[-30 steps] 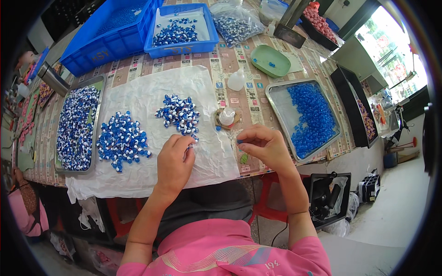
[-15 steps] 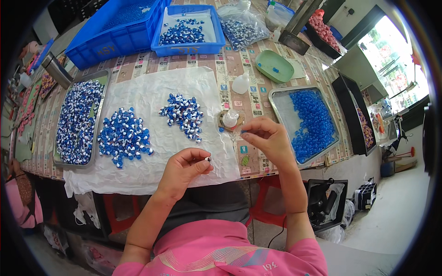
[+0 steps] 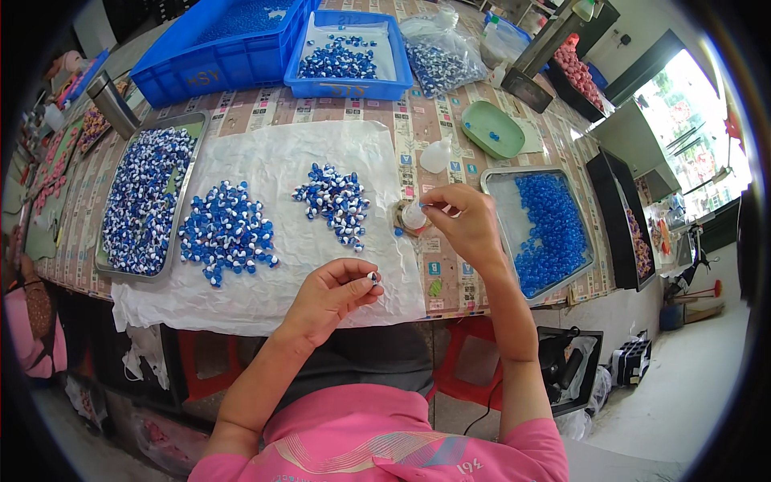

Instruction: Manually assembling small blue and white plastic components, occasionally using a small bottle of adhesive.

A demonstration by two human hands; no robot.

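Observation:
My left hand [image 3: 328, 301] is closed over the front edge of the white paper [image 3: 297, 273]. Its thumb and forefinger pinch a small white-and-dark bead [image 3: 373, 276]. To the right, my right hand [image 3: 470, 225] has its fingertips pinched at the small white bottle [image 3: 413, 215], which sits on a round brown base. A bit of blue shows at those fingertips, seemingly a blue bead mostly hidden by them. One loose blue bead [image 3: 398, 231] lies beside the base. Two piles of blue-and-white beads, a larger one [image 3: 226, 233] and a smaller one [image 3: 333, 201], rest on the paper.
A metal tray of blue-and-white beads [image 3: 148, 201] stands left; another tray [image 3: 490, 181] with clear blue beads stands right. Behind are blue crates [image 3: 217, 76], a bag of beads [image 3: 438, 60], a green dish [image 3: 491, 120] and a white squeeze bottle [image 3: 436, 155].
My right hand has moved away from me and slightly left, its fingertips now at the small white bottle. My left hand still pinches its bead. The whole view has shifted slightly.

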